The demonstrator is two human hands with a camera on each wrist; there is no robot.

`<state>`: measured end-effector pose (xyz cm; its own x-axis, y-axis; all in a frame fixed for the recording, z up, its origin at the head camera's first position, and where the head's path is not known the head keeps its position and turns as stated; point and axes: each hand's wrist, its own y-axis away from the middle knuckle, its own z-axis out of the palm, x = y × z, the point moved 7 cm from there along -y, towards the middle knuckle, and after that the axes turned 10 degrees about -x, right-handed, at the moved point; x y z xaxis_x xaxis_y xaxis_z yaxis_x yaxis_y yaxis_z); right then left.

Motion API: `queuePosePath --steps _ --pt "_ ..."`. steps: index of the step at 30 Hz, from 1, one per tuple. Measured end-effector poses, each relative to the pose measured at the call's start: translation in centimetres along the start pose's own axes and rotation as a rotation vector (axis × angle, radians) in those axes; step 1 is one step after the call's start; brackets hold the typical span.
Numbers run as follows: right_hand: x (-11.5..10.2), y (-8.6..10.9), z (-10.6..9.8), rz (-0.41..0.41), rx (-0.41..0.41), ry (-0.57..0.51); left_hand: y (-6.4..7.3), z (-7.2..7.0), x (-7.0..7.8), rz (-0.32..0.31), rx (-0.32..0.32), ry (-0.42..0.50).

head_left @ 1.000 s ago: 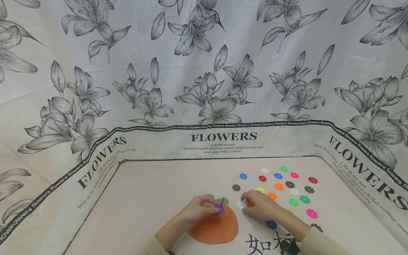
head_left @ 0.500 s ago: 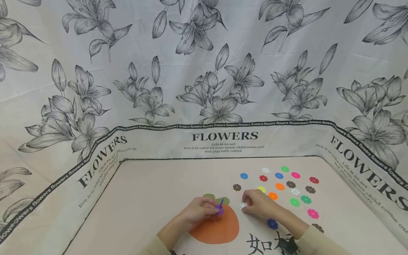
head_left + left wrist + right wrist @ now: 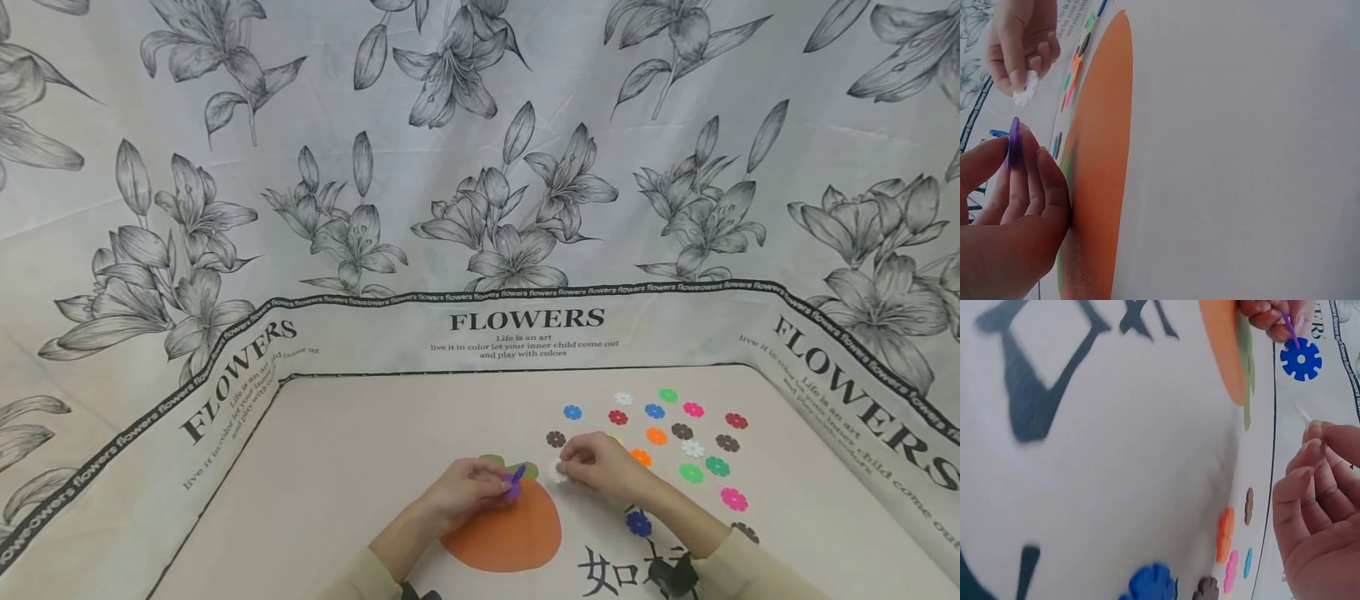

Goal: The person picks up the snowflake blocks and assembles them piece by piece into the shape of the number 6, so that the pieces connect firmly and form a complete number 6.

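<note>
While looking down over the pale beige table point(image 3: 360, 467), saw a scatter of flower-shaped, notched discs point(image 3: 682, 432) on the right, in red, pink, orange, green, brown, blue and white. Noted a dark brown notched disc point(image 3: 556, 438) near the right hand point(image 3: 600, 465), a bright orange notched disc point(image 3: 640, 457) just beyond that hand, and a yellow notched disc point(image 3: 617, 439) almost hidden behind it. Saw a dark blue notched disc point(image 3: 639, 523) lying just beside the right forearm point(image 3: 686, 518), near large black written characters point(image 3: 611, 573), partly blocked by a black wrist device point(image 3: 672, 575). Found a flat, rounded orange shape point(image 3: 510, 533) with green leaf shapes point(image 3: 528, 469) beneath the left hand point(image 3: 471, 493), and a white flower-printed curtain point(image 3: 450, 192) behind the table.

Found a purple notched plastic disc point(image 3: 512, 487) above the orange shape's upper edge, pinched narrowly between left thumb and fingers and joined at an angle to a blue notched plastic disc point(image 3: 1301, 359). Saw the purple one edge-on in both wrist views, nearly upright in the left, with the blue one turned face-on in the right. Saw a white notched plastic disc point(image 3: 558, 472) pinched by its rim between right thumb and fingertip, just beside the purple-and-blue pair but apart from it. Made out its notched face, tilted, in the left wrist view, and a thin, blurred edge in the right, slanting up and left.
</note>
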<state>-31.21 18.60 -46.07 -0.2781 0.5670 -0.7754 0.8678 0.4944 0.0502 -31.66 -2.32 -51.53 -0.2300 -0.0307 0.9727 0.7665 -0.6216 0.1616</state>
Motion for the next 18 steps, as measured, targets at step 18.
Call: queuePosePath --steps 18 --pt "0.7 -1.3 2.7 0.058 -0.063 -0.471 -0.4 -1.0 -0.4 -0.007 0.0 0.009"
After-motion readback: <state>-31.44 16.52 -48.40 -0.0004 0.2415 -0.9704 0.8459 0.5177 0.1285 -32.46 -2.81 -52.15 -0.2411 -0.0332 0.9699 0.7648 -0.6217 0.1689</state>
